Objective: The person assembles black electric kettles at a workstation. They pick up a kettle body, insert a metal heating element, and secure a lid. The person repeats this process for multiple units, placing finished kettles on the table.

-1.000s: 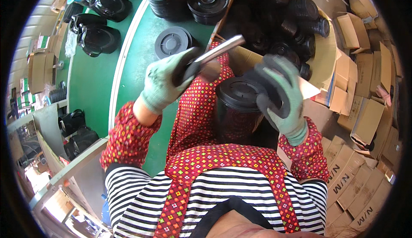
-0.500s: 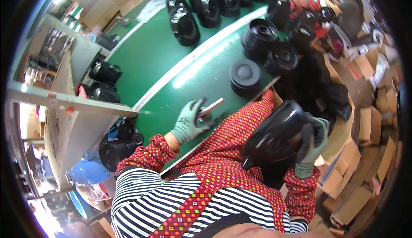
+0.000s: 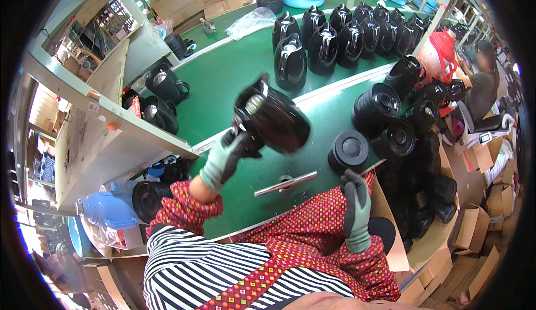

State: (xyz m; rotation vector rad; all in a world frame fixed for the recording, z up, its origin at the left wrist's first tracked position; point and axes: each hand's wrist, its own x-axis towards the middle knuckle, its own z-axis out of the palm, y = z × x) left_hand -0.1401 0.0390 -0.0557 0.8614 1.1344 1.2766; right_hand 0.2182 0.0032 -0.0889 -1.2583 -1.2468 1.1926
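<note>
A glossy black jug [image 3: 279, 121], tilted with its silvery mouth toward the left, hangs over the green bench. My gloved left hand [image 3: 226, 158] grips it by the handle. Below it on the bench lies a flat metal bar [image 3: 287, 184] across a small round metal piece. My gloved right hand [image 3: 356, 206] is beside my red patterned apron, holding nothing I can see; its fingers are stretched forward and somewhat apart. Just past those fingertips stands a short stack of round black lids [image 3: 350, 148].
Rows of black jugs [image 3: 322, 48] stand beyond the white divider strip [image 3: 335, 89]. More black round parts [image 3: 375, 106] are stacked at right, beside an open carton [image 3: 393, 226]. A metal frame post [image 3: 128, 117] and panel border the left. Another person [image 3: 481, 86] sits far right.
The black jug has gone from my right hand at my lap to my left hand over the bench. My left hand has let go of the metal bar. My view has shifted.
</note>
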